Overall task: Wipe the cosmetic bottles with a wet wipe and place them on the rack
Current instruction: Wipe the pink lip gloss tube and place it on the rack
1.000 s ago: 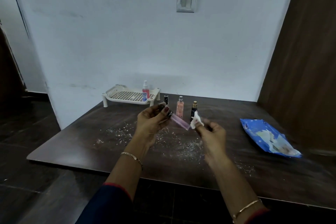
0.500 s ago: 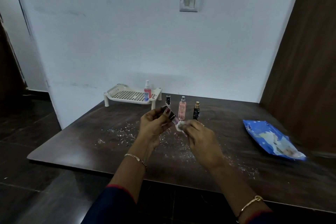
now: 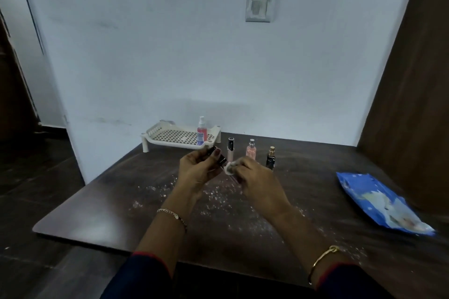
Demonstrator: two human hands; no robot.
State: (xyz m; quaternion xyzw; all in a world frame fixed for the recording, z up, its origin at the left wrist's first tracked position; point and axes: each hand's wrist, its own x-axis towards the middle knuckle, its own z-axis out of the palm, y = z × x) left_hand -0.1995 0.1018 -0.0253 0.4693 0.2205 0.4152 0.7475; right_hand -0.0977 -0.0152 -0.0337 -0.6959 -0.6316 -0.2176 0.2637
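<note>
the dark wooden table [image 3: 102, 216] fills the lower view, dusted with white crumbs, against a pale wall with a switch plate [image 3: 259, 7]. a blue wet wipe pack [image 3: 379, 201] lies flat at the right, well apart from the hands. the white perforated rack [image 3: 175, 137] sits at the back left with a pink spray bottle [image 3: 201, 130] upright on its right end. both forearms reach forward over the table, wrists raised, hands meeting above it. the left hand [image 3: 196, 170] is curled, fingers pinched on the dark cap of a small bottle [image 3: 220, 159]. the right hand [image 3: 260, 182] is closed around a white wet wipe [image 3: 229, 168] pressed against that bottle's body, which is mostly hidden. behind them stand a beige tube [image 3: 230, 149], a peach bottle [image 3: 251, 150] and a black bottle [image 3: 271, 158], upright in a row on the table.
</note>
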